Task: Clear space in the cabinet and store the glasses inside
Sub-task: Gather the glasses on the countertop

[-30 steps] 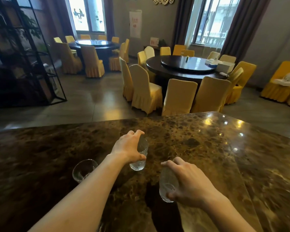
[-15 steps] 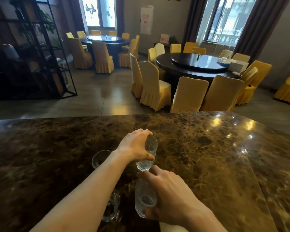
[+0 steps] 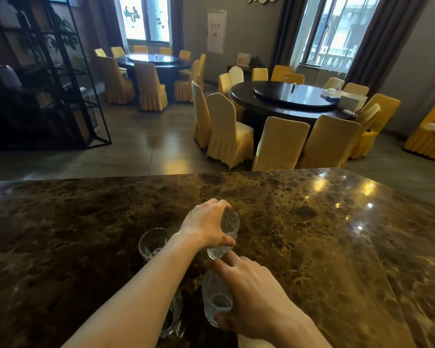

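At six o'clock, nearest the camera, a clear glass [image 3: 215,301] is being held by the right hand [image 3: 256,297], the fingers wrapped round its side with the glass tilted and its mouth turned toward the viewer. Since a second ago this glass is being drawn inward and leftward, from a spot well apart from the other hand to one just beside it. Slightly toward seven o'clock, under the left forearm, a third glass [image 3: 173,320] is being partly hidden; it appears to be standing on the marble counter [image 3: 337,247], though the view there is poor.

Further out, toward twelve o'clock, a second glass [image 3: 225,234] is being gripped by the left hand [image 3: 206,228], fingers curled over the top and thumb pressed low on its side; it is being kept tilted much as before. At eleven o'clock of that hand, a fourth glass [image 3: 153,243] is being left upright on the counter, untouched.

Beyond the counter, round dining tables [image 3: 286,96] and covered chairs [image 3: 226,129] are being shown; no cabinet is being seen.

The two held glasses being gathered together suggests they are being readied for carrying, so storing is judged to be barely begun, with two glasses not yet collected.
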